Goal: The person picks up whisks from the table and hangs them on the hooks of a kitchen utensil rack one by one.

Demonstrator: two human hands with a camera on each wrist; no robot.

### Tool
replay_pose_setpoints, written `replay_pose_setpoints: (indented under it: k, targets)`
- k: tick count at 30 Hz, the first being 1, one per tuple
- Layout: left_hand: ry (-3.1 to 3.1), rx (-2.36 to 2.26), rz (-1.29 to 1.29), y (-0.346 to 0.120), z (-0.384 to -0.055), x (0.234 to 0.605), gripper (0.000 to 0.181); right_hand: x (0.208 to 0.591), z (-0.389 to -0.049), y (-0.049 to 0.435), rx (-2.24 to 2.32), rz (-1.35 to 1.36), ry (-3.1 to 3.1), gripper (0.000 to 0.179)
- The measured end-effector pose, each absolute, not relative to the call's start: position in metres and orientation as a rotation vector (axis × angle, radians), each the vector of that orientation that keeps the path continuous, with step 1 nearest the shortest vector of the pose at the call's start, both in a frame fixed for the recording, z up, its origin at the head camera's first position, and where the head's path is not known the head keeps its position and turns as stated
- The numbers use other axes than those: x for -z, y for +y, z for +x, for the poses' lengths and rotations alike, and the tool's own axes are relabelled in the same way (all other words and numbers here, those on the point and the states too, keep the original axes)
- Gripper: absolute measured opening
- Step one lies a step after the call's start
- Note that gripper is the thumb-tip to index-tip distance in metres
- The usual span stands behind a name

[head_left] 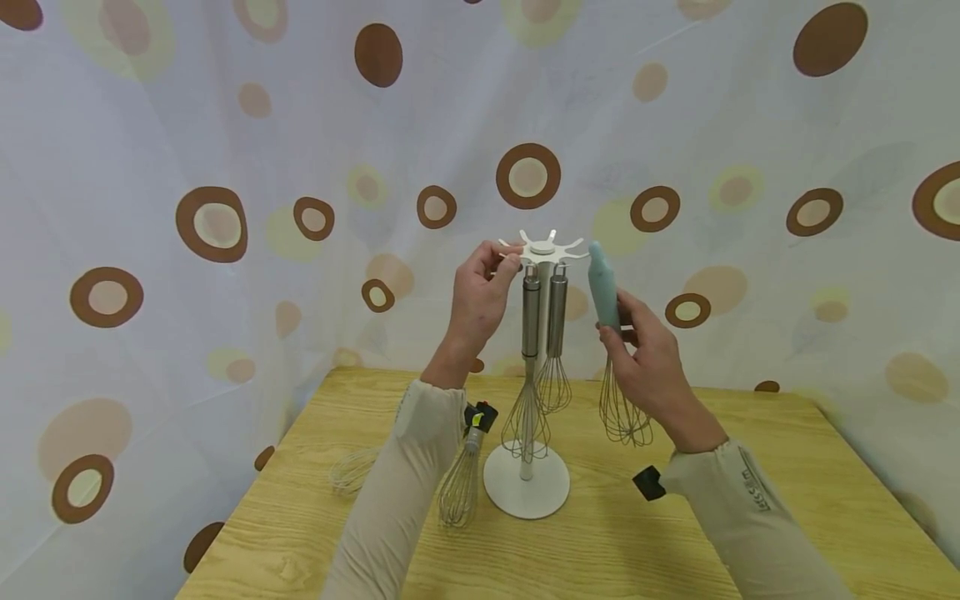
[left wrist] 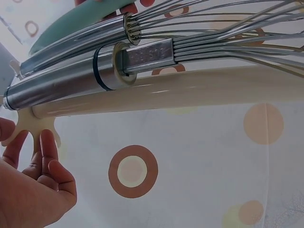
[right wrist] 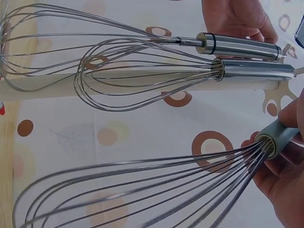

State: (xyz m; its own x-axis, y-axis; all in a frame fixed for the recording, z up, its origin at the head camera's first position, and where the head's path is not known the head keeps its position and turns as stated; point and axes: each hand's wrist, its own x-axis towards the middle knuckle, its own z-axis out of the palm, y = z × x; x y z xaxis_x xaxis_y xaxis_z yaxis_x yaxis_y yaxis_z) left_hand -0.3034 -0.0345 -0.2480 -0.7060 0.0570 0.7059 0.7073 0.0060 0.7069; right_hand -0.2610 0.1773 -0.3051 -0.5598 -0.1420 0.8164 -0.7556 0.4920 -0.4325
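Observation:
A white rotating utensil stand (head_left: 542, 249) with slotted arms rises from a round base. My left hand (head_left: 482, 293) pinches one of its arms between thumb and fingers. Two steel-handled whisks hang from the stand; the nearer one (head_left: 531, 321) has a dark band on its handle, and the shorter one (head_left: 557, 317) is just right of it. To the right of the stand, my right hand (head_left: 651, 358) grips a whisk with a light blue handle (head_left: 602, 287). Its wires point down and its handle tip is beside the arms. In the right wrist view, fingers wrap the handle's lower end (right wrist: 280, 135).
On the wooden table (head_left: 600, 550), a whisk (head_left: 459, 487) lies left of the stand's round base (head_left: 527, 500). Further left, another wire whisk head (head_left: 352, 472) shows partly behind the left sleeve. A spotted white curtain (head_left: 465, 108) hangs behind the table.

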Motion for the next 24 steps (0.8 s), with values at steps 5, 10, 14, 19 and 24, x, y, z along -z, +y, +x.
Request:
replay_pose_setpoints:
  k: [5, 10, 14, 19, 24]
  targets:
    - [-1.804, 1.760, -0.778, -0.0342, -0.3033, 0.2472, 0.016, 0.3014, -0.2624, 0.1761, -1.038, 0.728, -2.020, 0.050]
    - [-1.810, 1.763, -0.779, -0.0338, -0.3004, 0.2441, 0.016, 0.2999, -0.2637, 0.1757, -1.012, 0.716, -2.057, 0.049]
    - [-1.816, 1.756, -0.775, -0.0338, -0.2960, 0.2419, 0.015, 0.3015, -0.2642, 0.1761, -1.010, 0.709, -2.078, 0.049]
    - [-1.799, 1.731, -0.786, -0.0340, -0.3044, 0.2474, 0.015, 0.3017, -0.2640, 0.1753, -1.024, 0.712, -2.087, 0.049]
    - [-1.802, 1.746, -0.788, -0.0340, -0.3042, 0.2476, 0.015, 0.3028, -0.2654, 0.1744, -1.026, 0.719, -2.098, 0.048]
